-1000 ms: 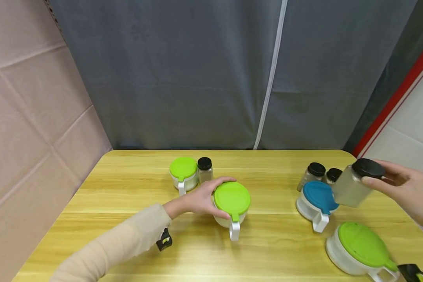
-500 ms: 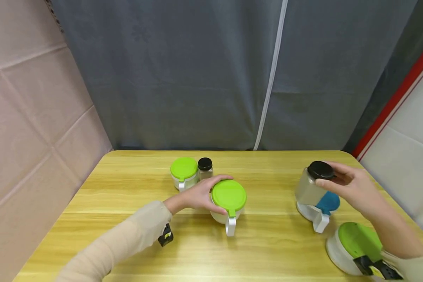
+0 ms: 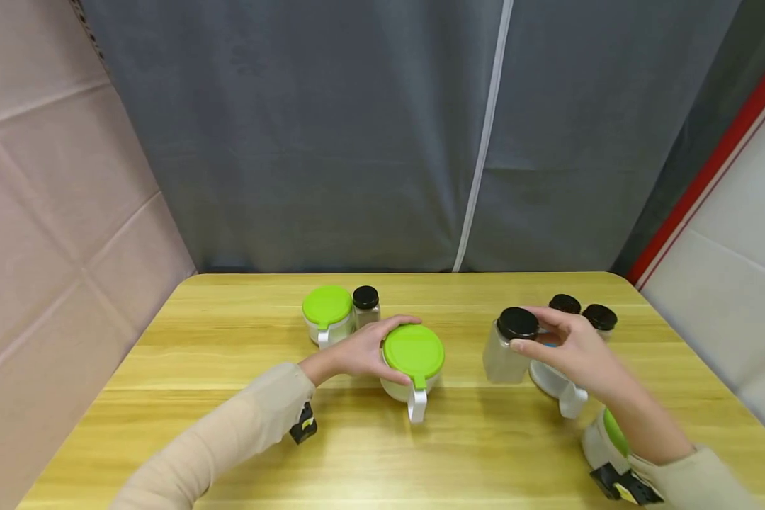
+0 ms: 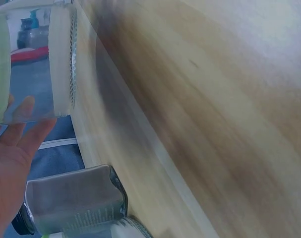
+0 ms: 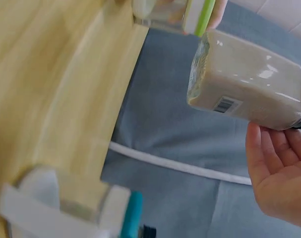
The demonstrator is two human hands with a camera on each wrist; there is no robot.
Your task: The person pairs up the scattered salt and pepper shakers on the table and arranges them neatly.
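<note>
My left hand (image 3: 363,350) grips the side of a green-lidded white pot (image 3: 413,361) with a handle, standing mid-table; in the left wrist view the pot (image 4: 36,64) shows beside my palm (image 4: 6,168). My right hand (image 3: 564,346) holds a clear spice jar (image 3: 508,346) by its black cap, just above the table, right of the pot. The right wrist view shows that jar (image 5: 249,84) tilted, filled with pale powder, by my fingers (image 5: 279,168).
A smaller green-lidded pot (image 3: 326,314) and a black-capped jar (image 3: 366,304) stand behind the left hand. Two more black-capped jars (image 3: 583,312), a blue-lidded pot (image 3: 561,386) partly hidden by my hand, and a green-lidded pot (image 3: 602,443) sit at right on the wooden table (image 3: 229,425).
My right hand carried the spice jar leftward and down, from the right edge past the blue-lidded pot toward the middle. The left hand stayed on the green-lidded pot.
</note>
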